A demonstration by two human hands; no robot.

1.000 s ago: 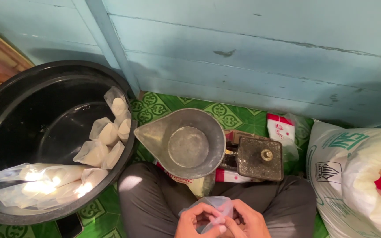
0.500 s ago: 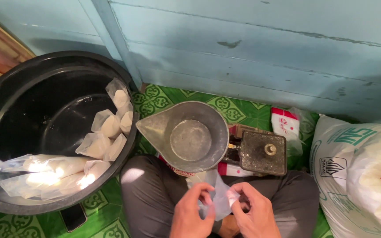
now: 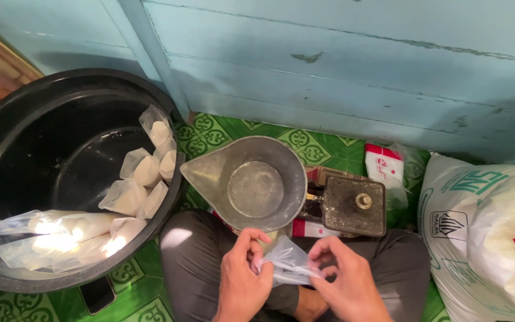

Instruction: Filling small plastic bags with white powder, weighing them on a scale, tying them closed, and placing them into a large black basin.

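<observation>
Your left hand (image 3: pixel 242 277) and right hand (image 3: pixel 344 280) both pinch a small clear plastic bag (image 3: pixel 287 265) over your lap, just near of the metal scale pan (image 3: pixel 251 182); filled bags (image 3: pixel 144 173) sit in the black tub (image 3: pixel 7 143) at left.

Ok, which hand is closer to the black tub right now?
Left. The left hand sits just right of the black tub rim, pinching the clear plastic bag. The right hand holds the bag's far side, farther from the tub.

Looked steeply down from head height, close above hands (image 3: pixel 293 280) and lap, facing the blue plank wall (image 3: pixel 353 71) beyond the green floor mat (image 3: pixel 323 146)
</observation>
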